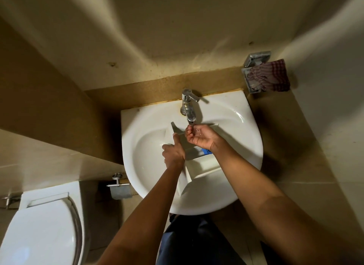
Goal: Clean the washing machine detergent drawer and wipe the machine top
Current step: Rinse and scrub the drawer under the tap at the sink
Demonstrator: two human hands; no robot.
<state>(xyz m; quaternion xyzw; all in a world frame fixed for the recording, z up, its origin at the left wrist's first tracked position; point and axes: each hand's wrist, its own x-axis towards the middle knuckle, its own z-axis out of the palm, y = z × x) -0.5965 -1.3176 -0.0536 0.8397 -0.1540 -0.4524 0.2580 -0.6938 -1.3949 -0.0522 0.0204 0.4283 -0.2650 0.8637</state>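
Note:
The white detergent drawer (pixel 201 167) lies lengthwise in the white washbasin (pixel 242 138), with a blue label showing near its middle. My left hand (pixel 173 151) grips the drawer's left wall, thumb stretched up along the edge. My right hand (pixel 199 136) is cupped palm up right under the chrome tap (pixel 188 105), with water pooling in the palm above the drawer's far end. It holds nothing solid. The washing machine is out of sight.
A checked maroon cloth (pixel 269 76) hangs on a metal holder on the right wall, above the basin's corner. A white toilet (pixel 43 229) stands at the lower left, with a paper holder (pixel 120 189) on the wall between it and the basin.

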